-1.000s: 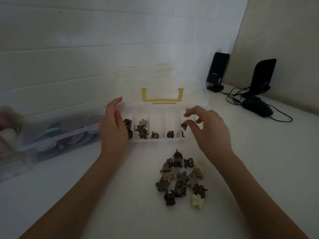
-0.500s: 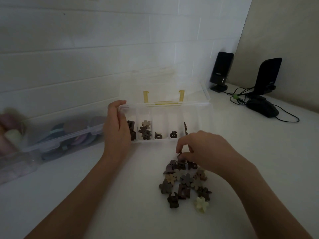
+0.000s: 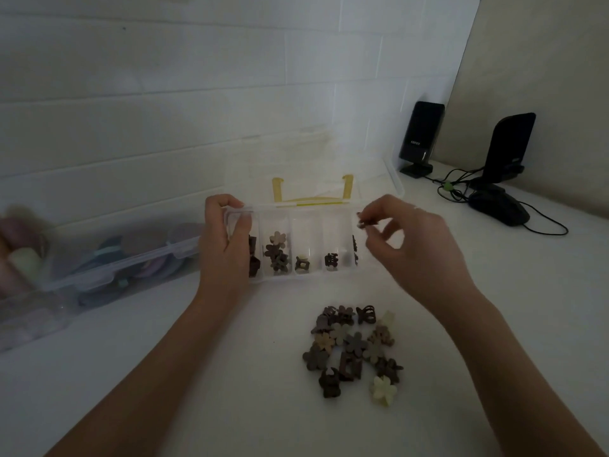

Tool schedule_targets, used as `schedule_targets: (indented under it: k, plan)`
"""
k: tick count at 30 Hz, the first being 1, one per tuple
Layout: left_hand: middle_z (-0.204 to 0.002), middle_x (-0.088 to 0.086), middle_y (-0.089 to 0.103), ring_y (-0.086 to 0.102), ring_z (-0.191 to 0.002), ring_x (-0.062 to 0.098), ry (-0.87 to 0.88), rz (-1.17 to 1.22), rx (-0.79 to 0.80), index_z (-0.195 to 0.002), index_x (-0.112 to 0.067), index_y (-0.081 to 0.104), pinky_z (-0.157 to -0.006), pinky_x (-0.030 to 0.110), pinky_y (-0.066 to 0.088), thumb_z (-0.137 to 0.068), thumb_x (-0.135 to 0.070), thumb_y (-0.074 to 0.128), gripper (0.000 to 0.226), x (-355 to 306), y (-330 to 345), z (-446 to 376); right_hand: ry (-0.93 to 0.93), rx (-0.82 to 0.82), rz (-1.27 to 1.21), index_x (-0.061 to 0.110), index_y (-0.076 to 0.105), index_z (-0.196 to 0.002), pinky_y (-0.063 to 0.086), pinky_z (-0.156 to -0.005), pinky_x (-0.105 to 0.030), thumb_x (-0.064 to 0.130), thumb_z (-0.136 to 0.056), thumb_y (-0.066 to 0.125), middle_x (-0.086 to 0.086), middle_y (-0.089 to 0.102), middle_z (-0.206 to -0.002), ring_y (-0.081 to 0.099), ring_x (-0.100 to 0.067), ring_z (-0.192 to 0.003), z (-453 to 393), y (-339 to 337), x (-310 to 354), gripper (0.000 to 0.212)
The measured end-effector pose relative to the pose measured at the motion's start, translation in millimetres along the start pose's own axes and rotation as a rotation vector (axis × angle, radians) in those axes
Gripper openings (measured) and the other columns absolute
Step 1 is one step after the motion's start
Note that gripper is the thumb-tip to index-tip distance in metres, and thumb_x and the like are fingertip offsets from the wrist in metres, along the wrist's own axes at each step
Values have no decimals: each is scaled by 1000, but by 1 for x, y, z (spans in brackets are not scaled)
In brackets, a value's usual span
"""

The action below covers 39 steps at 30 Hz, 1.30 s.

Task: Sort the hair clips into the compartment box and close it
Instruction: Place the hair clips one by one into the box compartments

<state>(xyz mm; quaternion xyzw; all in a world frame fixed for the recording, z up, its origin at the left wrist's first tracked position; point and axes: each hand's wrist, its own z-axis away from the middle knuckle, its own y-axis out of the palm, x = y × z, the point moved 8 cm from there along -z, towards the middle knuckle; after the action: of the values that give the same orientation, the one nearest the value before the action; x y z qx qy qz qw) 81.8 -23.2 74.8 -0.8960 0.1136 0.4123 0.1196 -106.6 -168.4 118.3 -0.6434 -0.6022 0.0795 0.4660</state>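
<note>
The right hand (image 3: 418,245) is pinching a small dark hair clip (image 3: 361,222) over the clear plastic compartment box (image 3: 306,245); the left hand (image 3: 227,245) is gripping the box's left end.

Head cam, facing fwd and down, close over table (image 3: 164,374)

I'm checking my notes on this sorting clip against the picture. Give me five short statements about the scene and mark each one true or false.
1. The box lid is open. True.
2. The left hand grips the box's left end. True.
3. The right hand is empty. False: it pinches a small dark clip above the box's right end.
4. All the clips are sorted. False: a pile lies on the table in front of the box.
5. Two speakers stand at the far right. True.
</note>
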Motion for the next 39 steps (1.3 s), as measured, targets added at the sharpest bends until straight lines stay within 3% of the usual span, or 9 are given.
schedule_targets:
  k: [5, 9, 14, 23, 25, 28, 30, 33, 39]
  plan:
    - [-70, -22, 51, 47, -62, -3, 38, 5, 5, -98, -10, 43, -59, 17, 37, -94, 0, 47, 11, -2, 0, 3, -154, 111, 81, 32, 53, -91, 44, -54, -21, 24, -84, 53, 18, 50, -81, 49, -4, -68, 9, 26, 26, 10]
    - [-69, -22, 49, 47, -60, -6, 62, 9, 1, -97, -10, 42, -57, 10, 36, -95, 2, 42, 12, -7, 0, 3, 36, -18, 68, 28, 50, -84, 32, -50, -21, 26, -85, 51, 13, 52, -76, 44, -1, -58, 0, 1, -7, 2]
    - [-71, -30, 50, 45, -61, -7, 72, 35, -8, -98, -8, 43, -57, 8, 35, -97, 3, 37, 12, -8, 0, 3, 154, -69, 163, 29, 51, -93, 37, -55, -26, 24, -86, 52, 12, 58, -93, 47, -6, -60, -2, -11, -36, 9]
    - [-69, -27, 53, 47, -58, -9, 62, -8, 8, -101, -11, 41, -56, 9, 35, -101, -2, 35, 11, -5, 2, -1, 188, 90, 254, 34, 45, -104, 51, -68, -35, 18, -88, 61, 18, 63, -108, 58, -12, -78, -2, 4, -50, 28]
    - [-68, -15, 50, 48, -57, -8, 56, 0, 3, -101, -10, 41, -54, 9, 36, -101, -2, 35, 11, -7, 2, 0, 195, 50, 204, 35, 48, -102, 52, -68, -36, 20, -88, 60, 19, 63, -105, 58, -11, -75, -3, -1, -50, 24]
    - [-70, -15, 47, 47, -58, -9, 51, -5, 0, -102, -11, 41, -55, 10, 35, -101, -2, 34, 11, -8, 2, 0, 193, 32, 93, 35, 54, -92, 54, -62, -36, 34, -87, 61, 14, 66, -78, 59, -6, -62, -5, -10, -43, 8]
    - [-72, -14, 45, 47, -59, -9, 49, -7, 2, -102, -11, 42, -57, 10, 35, -101, -3, 34, 11, -6, 2, 0, 159, 130, -61, 32, 60, -84, 54, -49, -31, 38, -85, 63, 5, 66, -59, 55, -5, -44, -3, -6, -27, 7]
    - [-70, -15, 46, 46, -58, -9, 60, -8, 3, -104, -11, 42, -56, 10, 35, -102, -4, 33, 11, -7, 2, 0, 127, 451, -181, 31, 65, -80, 41, -35, -20, 36, -83, 65, -2, 65, -51, 43, -9, -30, 8, 19, -5, 6]
    - [-77, -12, 45, 46, -60, -9, 55, -24, 5, -105, -13, 42, -56, 10, 34, -101, -2, 34, 14, -5, 2, 0, 126, 729, -35, 27, 70, -87, 41, -46, -19, 37, -79, 71, 6, 58, -43, 47, -3, -33, 22, 47, -11, 13]
